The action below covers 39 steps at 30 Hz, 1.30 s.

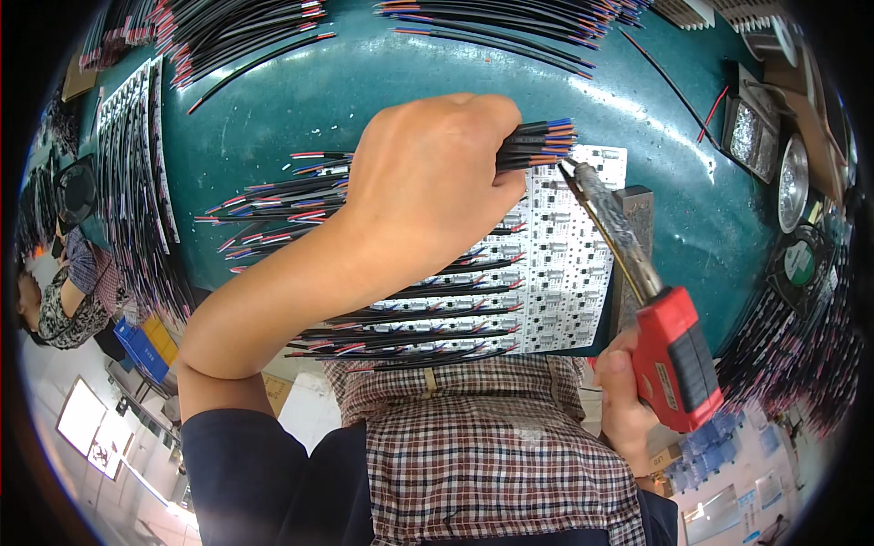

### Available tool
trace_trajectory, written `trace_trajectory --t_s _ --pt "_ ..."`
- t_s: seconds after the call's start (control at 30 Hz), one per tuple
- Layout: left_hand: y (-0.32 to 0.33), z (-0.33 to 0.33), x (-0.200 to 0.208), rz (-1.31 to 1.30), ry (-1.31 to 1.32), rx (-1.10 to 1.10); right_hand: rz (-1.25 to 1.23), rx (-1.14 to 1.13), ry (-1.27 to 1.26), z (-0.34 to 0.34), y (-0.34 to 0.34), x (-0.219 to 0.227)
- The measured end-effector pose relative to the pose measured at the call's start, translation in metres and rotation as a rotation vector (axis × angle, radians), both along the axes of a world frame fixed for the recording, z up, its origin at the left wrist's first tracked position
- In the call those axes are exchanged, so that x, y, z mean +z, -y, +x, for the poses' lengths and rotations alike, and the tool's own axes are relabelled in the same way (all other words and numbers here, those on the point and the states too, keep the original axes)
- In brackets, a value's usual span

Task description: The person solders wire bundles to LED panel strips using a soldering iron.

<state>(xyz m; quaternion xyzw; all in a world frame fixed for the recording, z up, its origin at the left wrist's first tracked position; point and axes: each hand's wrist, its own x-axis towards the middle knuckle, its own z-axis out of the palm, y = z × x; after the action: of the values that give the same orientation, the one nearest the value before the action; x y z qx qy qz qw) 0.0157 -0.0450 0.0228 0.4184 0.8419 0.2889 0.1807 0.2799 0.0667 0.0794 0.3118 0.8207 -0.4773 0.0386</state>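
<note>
My left hand [437, 173] is closed around a bundle of black cables [542, 144] with blue, brown and orange wire ends. It hangs over a white circuit-board panel [569, 264] lined with small parts. Held in my right hand [624, 400] is a red soldering gun [674, 364] with a black grip. Its metal barrel slants up and left, and the tip is close to the bundle's wire ends; I cannot tell if they touch. Several black cables [428, 314] lie in rows across the panel's left part, their inner ends at the boards. My left forearm hides part of them.
A metal bar [633, 223] lies along the panel's right edge. Loose cables [496, 32] are piled at the back of the green table [674, 118]. At right stand a metal tray [751, 136], a round dish [793, 182] and a solder spool [801, 264]. Another wired panel [137, 136] lies left.
</note>
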Motion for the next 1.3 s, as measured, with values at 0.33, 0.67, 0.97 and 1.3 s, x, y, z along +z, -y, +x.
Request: trace_trajectory --t_s 0.33,0.67,0.97,1.3 --pt "-0.001 -0.001 0.0 -0.019 -0.012 -0.023 -0.08 -0.202 -0.139 0.008 0.004 -0.009" --pt "0.003 -0.026 0.016 0.015 -0.074 0.0 -0.202 -0.336 -0.19 -0.003 0.01 -0.001" --pt "0.008 -0.002 0.038 -0.02 0.195 0.054 -0.097 -0.247 -0.087 0.014 0.007 -0.003" --pt "0.013 0.023 0.008 -0.016 0.04 -0.02 -0.169 -0.277 0.025 0.021 0.012 0.0"
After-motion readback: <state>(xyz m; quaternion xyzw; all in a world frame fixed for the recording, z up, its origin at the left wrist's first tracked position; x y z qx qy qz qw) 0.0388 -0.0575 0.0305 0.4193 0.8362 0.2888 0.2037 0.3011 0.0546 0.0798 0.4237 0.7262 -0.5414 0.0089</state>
